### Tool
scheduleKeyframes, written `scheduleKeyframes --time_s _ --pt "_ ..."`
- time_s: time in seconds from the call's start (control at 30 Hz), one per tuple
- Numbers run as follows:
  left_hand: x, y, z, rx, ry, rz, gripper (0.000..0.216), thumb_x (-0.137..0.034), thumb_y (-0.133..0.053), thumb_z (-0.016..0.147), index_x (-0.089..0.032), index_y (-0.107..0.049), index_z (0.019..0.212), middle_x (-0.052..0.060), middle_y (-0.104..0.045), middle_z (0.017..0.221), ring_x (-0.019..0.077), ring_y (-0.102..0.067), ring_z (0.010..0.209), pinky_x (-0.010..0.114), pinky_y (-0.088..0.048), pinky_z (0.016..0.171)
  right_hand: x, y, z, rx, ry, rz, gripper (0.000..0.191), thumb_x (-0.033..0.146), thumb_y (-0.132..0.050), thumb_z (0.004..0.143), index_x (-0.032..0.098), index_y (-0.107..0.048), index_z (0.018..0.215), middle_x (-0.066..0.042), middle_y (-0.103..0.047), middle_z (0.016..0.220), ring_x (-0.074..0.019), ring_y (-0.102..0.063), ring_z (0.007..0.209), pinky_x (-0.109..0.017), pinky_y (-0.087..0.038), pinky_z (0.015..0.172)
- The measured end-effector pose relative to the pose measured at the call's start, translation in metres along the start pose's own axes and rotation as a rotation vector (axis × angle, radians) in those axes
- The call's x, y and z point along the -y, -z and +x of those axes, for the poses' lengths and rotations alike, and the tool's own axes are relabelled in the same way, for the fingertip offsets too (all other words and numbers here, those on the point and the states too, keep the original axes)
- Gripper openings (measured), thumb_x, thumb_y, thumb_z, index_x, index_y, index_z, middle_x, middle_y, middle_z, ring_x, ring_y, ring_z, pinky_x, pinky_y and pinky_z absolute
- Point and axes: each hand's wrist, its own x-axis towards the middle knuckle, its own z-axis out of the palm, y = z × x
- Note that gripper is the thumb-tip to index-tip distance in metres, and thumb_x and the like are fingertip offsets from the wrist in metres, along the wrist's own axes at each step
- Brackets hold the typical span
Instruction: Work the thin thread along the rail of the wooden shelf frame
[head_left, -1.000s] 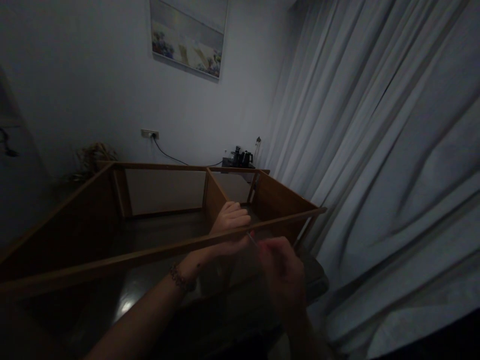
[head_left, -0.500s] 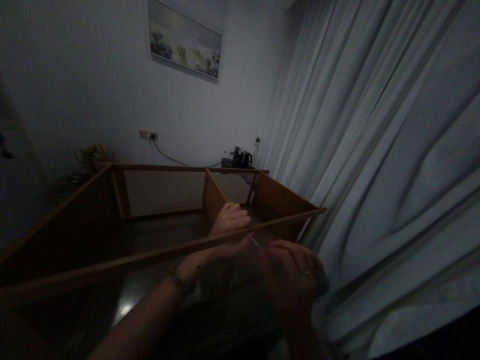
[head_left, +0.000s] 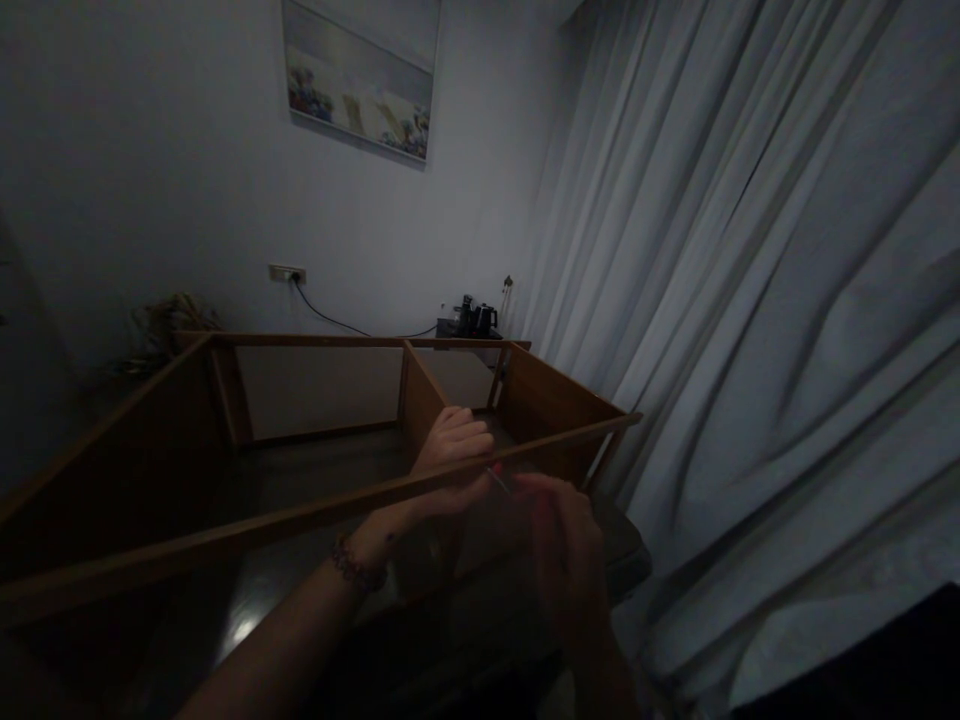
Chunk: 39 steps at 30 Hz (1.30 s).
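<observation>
A wooden frame (head_left: 300, 518) with side panels and a middle divider (head_left: 424, 392) stretches across the view. My left hand (head_left: 456, 440) is wrapped around its front rail near the divider, fingers over the top and thumb on the near side. Against the near face of the rail, by my left thumb, is a thin metal rod (head_left: 499, 481), slanting down to the right; its exact kind is too dim to tell. My right hand (head_left: 566, 535) is closed at the rod's lower end, its fingers bent and partly blurred.
Long pale curtains (head_left: 712, 300) hang along the right side. Behind the frame, a black kettle (head_left: 485, 320) stands on a dark surface. A cable runs from the wall socket (head_left: 287, 274). Dried plants (head_left: 176, 320) stand at the back left, and a picture (head_left: 360, 85) hangs above.
My right hand has turned and its fingers have shifted about the rod's end. My left hand keeps its hold on the rail. The whole view has shifted slightly.
</observation>
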Motion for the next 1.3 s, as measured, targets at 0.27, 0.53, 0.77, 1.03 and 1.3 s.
scheduleKeyframes --time_s 0.27,0.53,0.77,1.03,1.3 --pt "-0.004 0.003 0.001 -0.02 -0.01 0.007 0.025 -0.03 -0.044 0.08 -0.021 -0.034 0.058 -0.001 -0.045 0.059 0.0179 -0.042 0.066 0.036 -0.034 0.068 -0.006 0.012 0.0 0.077 0.423 -0.109 0.03 0.009 -0.059 0.083 0.021 -0.059 0.111 -0.004 -0.067 0.094 -0.0165 -0.059 0.086 -0.03 -0.048 0.076" --pt "-0.002 -0.001 0.0 -0.062 -0.017 -0.004 0.026 -0.032 -0.04 0.082 -0.022 -0.04 0.059 0.0 -0.045 0.059 0.0189 -0.043 0.065 0.037 -0.037 0.069 0.015 -0.016 0.007 -0.015 -0.18 0.357 0.009 0.025 -0.05 0.089 0.022 -0.059 0.089 0.001 -0.057 0.071 -0.0115 -0.052 0.062 -0.023 -0.043 0.055" --pt "0.001 -0.003 -0.002 -0.038 -0.021 0.009 0.023 -0.032 -0.041 0.082 -0.023 -0.044 0.061 0.001 -0.047 0.061 0.02 -0.043 0.067 0.039 -0.039 0.07 0.008 -0.019 0.0 -0.001 -0.362 0.525 0.023 0.032 -0.041 0.094 0.025 -0.05 0.114 0.002 -0.057 0.075 -0.0121 -0.056 0.065 -0.024 -0.046 0.06" --pt "-0.001 -0.001 0.0 -0.005 0.002 0.01 0.024 -0.03 -0.042 0.082 -0.022 -0.043 0.06 0.0 -0.047 0.061 0.0191 -0.043 0.067 0.038 -0.037 0.071 0.004 0.009 0.008 -0.149 0.29 -0.365 0.01 0.029 -0.068 0.08 0.022 -0.061 0.081 -0.002 -0.064 0.077 -0.0181 -0.055 0.075 -0.032 -0.038 0.071" --pt "0.0 -0.002 0.0 -0.007 -0.005 0.0 0.023 -0.031 -0.043 0.08 -0.022 -0.041 0.059 0.0 -0.046 0.061 0.0187 -0.042 0.067 0.036 -0.036 0.07 0.02 -0.016 0.003 0.016 -0.241 -0.043 0.046 0.036 -0.039 0.092 0.02 -0.047 0.05 0.002 -0.049 0.045 -0.0122 -0.046 0.045 -0.027 -0.031 0.051"
